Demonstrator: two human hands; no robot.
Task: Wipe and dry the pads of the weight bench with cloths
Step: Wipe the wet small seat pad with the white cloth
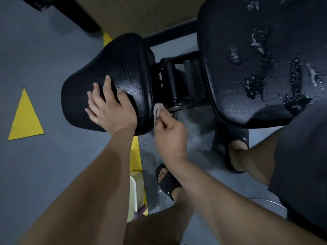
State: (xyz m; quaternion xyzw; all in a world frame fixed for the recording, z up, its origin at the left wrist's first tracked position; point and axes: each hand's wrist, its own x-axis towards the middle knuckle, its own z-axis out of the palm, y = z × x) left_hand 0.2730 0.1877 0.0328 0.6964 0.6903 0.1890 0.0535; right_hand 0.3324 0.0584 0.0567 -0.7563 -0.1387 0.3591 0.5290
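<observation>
Two pads show wet: I judge the wipe step underway, my left hand [108, 106] flat and empty on the seat pad [113, 68], my right hand [168, 128] pinching what looks like a cloth [157, 110] at its near edge (back pad [256, 59] next, suds remain).

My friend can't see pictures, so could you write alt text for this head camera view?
Seen from above, a person's left hand lies flat on a dark cloth on a black bench seat pad, while the right hand presses a small pale cloth against its edge. The larger back pad beside it is wet and sudsy.
</observation>
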